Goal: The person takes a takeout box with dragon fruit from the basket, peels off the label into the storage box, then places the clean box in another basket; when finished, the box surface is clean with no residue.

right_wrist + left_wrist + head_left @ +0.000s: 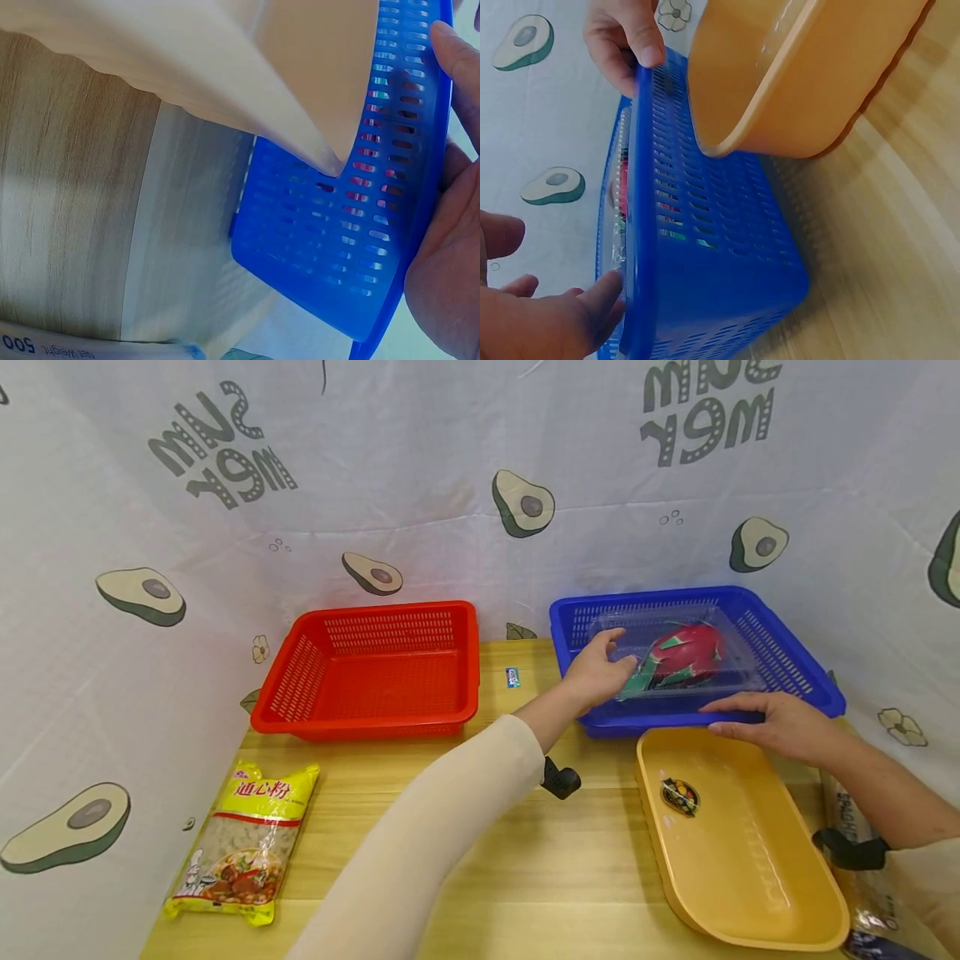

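Observation:
A blue plastic basket (780, 647) stands at the back right. Inside it is a clear plastic box (607, 620) and a red dragon fruit (690, 652) with green scales; whether the fruit lies in the box or beneath it I cannot tell. My left hand (602, 670) is over the basket's left front part, fingers spread and holding nothing, close to the box. Along the front rim, my right hand (787, 727) grips the basket with its thumb outside and fingers inside, as the left wrist view shows. Just below it lies a yellow-orange tray (738, 860).
A red basket (375, 685) stands at the back left. In front of it lies a yellow pasta bag (243, 843). A small blue packet (513, 677) is between the baskets. A spaghetti pack (873, 893) lies beside the tray. White avocado-print cloth (450, 460) encloses the wooden table (540, 860).

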`<state>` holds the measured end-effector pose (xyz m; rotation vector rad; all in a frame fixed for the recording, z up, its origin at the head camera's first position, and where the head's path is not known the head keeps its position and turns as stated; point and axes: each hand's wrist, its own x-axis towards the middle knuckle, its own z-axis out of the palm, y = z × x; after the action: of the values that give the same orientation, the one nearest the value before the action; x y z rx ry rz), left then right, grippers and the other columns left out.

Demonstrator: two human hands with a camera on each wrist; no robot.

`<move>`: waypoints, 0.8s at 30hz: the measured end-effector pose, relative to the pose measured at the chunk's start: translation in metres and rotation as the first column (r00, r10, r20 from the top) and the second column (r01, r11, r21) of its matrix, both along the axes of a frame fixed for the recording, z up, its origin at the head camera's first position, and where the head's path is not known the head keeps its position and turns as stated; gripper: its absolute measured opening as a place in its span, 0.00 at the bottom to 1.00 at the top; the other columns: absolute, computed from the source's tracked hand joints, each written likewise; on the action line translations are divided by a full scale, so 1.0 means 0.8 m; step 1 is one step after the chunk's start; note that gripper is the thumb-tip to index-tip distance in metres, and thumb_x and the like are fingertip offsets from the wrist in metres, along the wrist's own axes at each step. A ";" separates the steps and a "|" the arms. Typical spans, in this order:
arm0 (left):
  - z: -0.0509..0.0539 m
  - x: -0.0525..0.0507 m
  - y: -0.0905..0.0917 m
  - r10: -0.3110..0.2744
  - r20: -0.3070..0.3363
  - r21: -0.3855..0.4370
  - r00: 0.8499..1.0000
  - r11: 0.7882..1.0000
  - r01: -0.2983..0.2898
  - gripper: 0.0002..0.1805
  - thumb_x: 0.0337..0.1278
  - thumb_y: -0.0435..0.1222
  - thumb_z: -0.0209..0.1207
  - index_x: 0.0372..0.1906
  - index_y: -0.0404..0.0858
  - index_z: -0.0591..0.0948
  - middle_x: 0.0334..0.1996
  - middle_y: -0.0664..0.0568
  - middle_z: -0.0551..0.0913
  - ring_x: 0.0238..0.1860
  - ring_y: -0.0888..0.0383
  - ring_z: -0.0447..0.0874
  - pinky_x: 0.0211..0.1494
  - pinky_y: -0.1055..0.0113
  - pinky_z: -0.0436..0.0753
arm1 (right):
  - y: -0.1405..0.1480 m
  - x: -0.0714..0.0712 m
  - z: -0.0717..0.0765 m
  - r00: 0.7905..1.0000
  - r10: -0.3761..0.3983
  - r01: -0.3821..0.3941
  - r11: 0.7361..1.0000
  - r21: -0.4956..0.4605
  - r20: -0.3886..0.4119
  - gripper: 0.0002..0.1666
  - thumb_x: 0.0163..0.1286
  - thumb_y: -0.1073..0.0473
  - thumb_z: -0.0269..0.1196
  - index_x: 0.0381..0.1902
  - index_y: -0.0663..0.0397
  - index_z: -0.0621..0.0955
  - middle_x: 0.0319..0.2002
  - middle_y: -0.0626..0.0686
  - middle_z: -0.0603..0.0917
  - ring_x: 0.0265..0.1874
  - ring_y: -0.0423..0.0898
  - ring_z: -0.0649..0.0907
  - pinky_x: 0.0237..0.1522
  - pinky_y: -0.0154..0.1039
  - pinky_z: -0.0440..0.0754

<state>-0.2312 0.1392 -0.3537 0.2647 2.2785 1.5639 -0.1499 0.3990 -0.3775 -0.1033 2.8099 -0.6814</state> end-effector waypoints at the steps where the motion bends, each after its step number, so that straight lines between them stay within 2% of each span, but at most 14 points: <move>1: 0.000 0.002 -0.004 0.007 -0.013 0.012 1.000 1.000 -0.007 0.28 0.75 0.42 0.56 0.75 0.58 0.67 0.74 0.57 0.71 0.73 0.52 0.73 0.66 0.58 0.82 | 0.000 0.000 0.000 1.000 0.003 -0.003 1.000 0.003 0.000 0.34 0.73 0.37 0.62 0.64 0.56 0.80 0.65 0.75 0.76 0.63 0.79 0.70 0.55 0.75 0.73; 3: -0.002 0.006 -0.012 0.018 -0.046 0.037 0.999 0.999 -0.016 0.27 0.75 0.42 0.57 0.74 0.58 0.69 0.71 0.58 0.74 0.71 0.52 0.74 0.64 0.60 0.83 | 0.000 0.000 0.001 1.000 0.003 -0.003 1.000 0.008 0.002 0.34 0.73 0.37 0.62 0.65 0.56 0.80 0.65 0.75 0.75 0.64 0.79 0.70 0.55 0.75 0.73; 7: -0.004 0.017 -0.034 0.002 -0.108 0.128 0.994 0.992 0.012 0.24 0.75 0.40 0.56 0.71 0.54 0.72 0.65 0.57 0.78 0.66 0.53 0.79 0.59 0.65 0.84 | 0.001 0.000 0.001 1.000 0.006 -0.006 1.000 0.015 0.003 0.35 0.73 0.37 0.62 0.65 0.56 0.80 0.65 0.76 0.75 0.63 0.79 0.70 0.55 0.76 0.73; 10: -0.004 0.029 -0.051 -0.014 -0.140 0.189 0.990 0.981 0.040 0.22 0.76 0.39 0.55 0.70 0.50 0.73 0.62 0.54 0.80 0.62 0.54 0.81 0.55 0.69 0.84 | 0.001 -0.001 0.002 1.000 0.008 -0.008 1.000 0.012 0.003 0.35 0.73 0.37 0.62 0.65 0.56 0.80 0.65 0.76 0.75 0.63 0.79 0.70 0.55 0.76 0.72; 13: -0.005 0.044 -0.072 -0.026 -0.155 0.204 0.988 0.977 0.057 0.20 0.76 0.38 0.54 0.67 0.49 0.75 0.61 0.51 0.81 0.58 0.58 0.82 0.51 0.72 0.82 | 0.001 -0.001 0.002 1.000 0.010 -0.010 1.000 0.004 0.007 0.34 0.73 0.37 0.62 0.65 0.56 0.80 0.65 0.76 0.75 0.63 0.79 0.70 0.55 0.76 0.73; 16: -0.011 0.060 -0.097 -0.042 -0.167 0.184 0.985 0.980 0.073 0.19 0.75 0.39 0.54 0.66 0.49 0.76 0.59 0.52 0.82 0.55 0.61 0.81 0.51 0.72 0.83 | 0.002 -0.001 0.003 1.000 0.012 -0.012 1.000 0.001 0.008 0.34 0.73 0.38 0.62 0.65 0.56 0.80 0.65 0.75 0.75 0.63 0.79 0.70 0.55 0.75 0.73; 18: -0.018 0.071 -0.117 -0.059 -0.190 0.166 0.980 0.982 0.091 0.19 0.75 0.39 0.54 0.66 0.46 0.76 0.59 0.50 0.82 0.56 0.59 0.81 0.53 0.69 0.84 | 0.001 -0.002 0.002 1.000 0.014 -0.014 1.000 0.001 0.006 0.33 0.73 0.38 0.62 0.65 0.55 0.80 0.65 0.75 0.76 0.63 0.78 0.71 0.54 0.75 0.74; 21: -0.033 0.090 -0.154 -0.079 -0.228 0.112 0.971 0.988 0.106 0.20 0.75 0.39 0.54 0.67 0.44 0.75 0.60 0.48 0.81 0.59 0.54 0.81 0.62 0.62 0.83 | 0.002 -0.002 0.002 1.000 0.018 -0.018 1.000 0.014 0.000 0.33 0.73 0.38 0.62 0.65 0.54 0.81 0.64 0.75 0.76 0.63 0.78 0.71 0.54 0.75 0.74; 24: -0.050 0.112 -0.199 -0.062 -0.259 0.046 0.964 0.996 0.077 0.21 0.75 0.40 0.55 0.67 0.43 0.75 0.61 0.47 0.80 0.62 0.48 0.79 0.70 0.52 0.78 | 0.002 -0.002 0.003 1.000 0.019 -0.019 0.999 0.030 -0.006 0.33 0.73 0.38 0.62 0.64 0.53 0.81 0.64 0.75 0.76 0.62 0.78 0.72 0.51 0.72 0.77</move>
<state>-0.1419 -0.0196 -0.3938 0.5883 2.3881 1.6414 -0.1516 0.4006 -0.3753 -0.1266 2.8201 -0.6360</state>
